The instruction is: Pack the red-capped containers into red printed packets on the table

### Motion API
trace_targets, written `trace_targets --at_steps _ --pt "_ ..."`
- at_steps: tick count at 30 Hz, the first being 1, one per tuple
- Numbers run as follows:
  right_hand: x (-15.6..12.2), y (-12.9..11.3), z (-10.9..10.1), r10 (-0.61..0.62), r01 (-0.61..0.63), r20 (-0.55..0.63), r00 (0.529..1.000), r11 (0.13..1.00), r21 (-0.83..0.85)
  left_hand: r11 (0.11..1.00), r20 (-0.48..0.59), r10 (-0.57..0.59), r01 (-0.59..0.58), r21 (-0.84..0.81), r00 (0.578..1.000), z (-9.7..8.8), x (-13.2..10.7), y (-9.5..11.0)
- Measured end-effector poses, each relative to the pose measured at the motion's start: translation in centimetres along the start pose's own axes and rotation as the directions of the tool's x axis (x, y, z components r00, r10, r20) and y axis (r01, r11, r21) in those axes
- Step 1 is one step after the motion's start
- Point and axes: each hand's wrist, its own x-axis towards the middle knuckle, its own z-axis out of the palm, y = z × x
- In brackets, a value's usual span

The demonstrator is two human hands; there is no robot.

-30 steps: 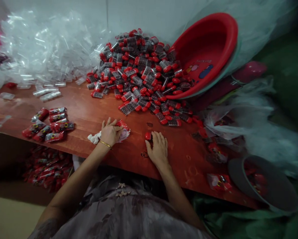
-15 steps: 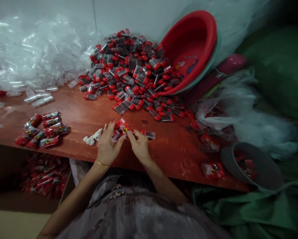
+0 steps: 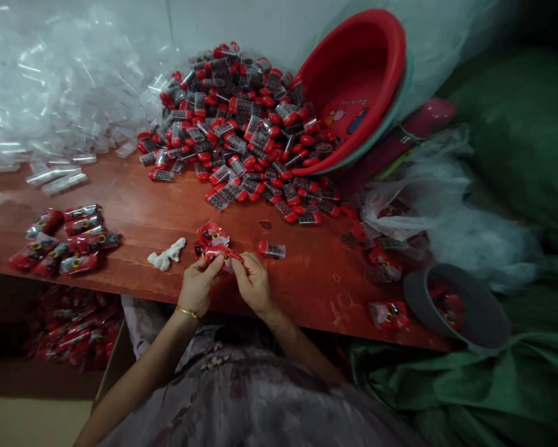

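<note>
Reddish table (image 3: 134,211) | heaped capped containers (image 3: 242,143) | red packets (image 3: 91,241) | white scrap (image 3: 167,255)

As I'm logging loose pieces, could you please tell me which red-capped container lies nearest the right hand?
It is the lone red-capped container just beyond the right hand, lying on the table apart from the heap of others.

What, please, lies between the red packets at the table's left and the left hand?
In the head view, a crumpled white item lies there.

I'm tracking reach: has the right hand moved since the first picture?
Yes: the right hand moved left, from mostly right of the dark oval mark to mostly left.
</note>
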Motion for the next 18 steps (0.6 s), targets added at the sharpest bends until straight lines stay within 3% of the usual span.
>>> trace_targets --at_steps 3,6,8,9,13,15,18 --pt "0.5 1.9 -2.9 -0.012 0.013 0.012 1.000 0.993 -0.116 1.000 -0.006 -0.022 0.021 -0.015 1.000 -0.1 0.4 0.7" --pt "0.8 5.2 -5.9 0.120 -0.137 -0.067 0.991 0.822 -0.553 0.997 0.038 -0.069 0.070 -0.025 0.997 -0.1 0.7 1.2" --pt "0.6 7.1 -6.9 0.155 -0.156 -0.058 0.986 0.749 -0.644 0.995 0.073 -0.091 0.093 -0.023 0.993 0.0 0.7 1.2" --pt "0.5 7.8 -7.1 0.148 -0.142 -0.045 0.988 0.754 -0.642 0.995 0.089 -0.101 0.102 -0.018 0.991 0.1 0.7 1.1" --pt "-0.9 7.5 -6.7 0.133 -0.129 -0.019 0.991 0.897 -0.423 0.993 0.117 -0.118 0.119 -0.003 0.986 0.0 0.6 0.8" --pt "-1.8 5.8 -6.5 0.177 -0.168 0.028 0.984 0.964 -0.206 0.994 0.097 -0.105 0.106 -0.001 0.990 -0.2 0.6 0.8" --pt "-2.9 2.7 -6.5 0.197 -0.204 0.099 0.975 0.976 0.070 0.997 0.064 -0.070 0.068 0.028 0.995 -0.4 0.5 0.8"
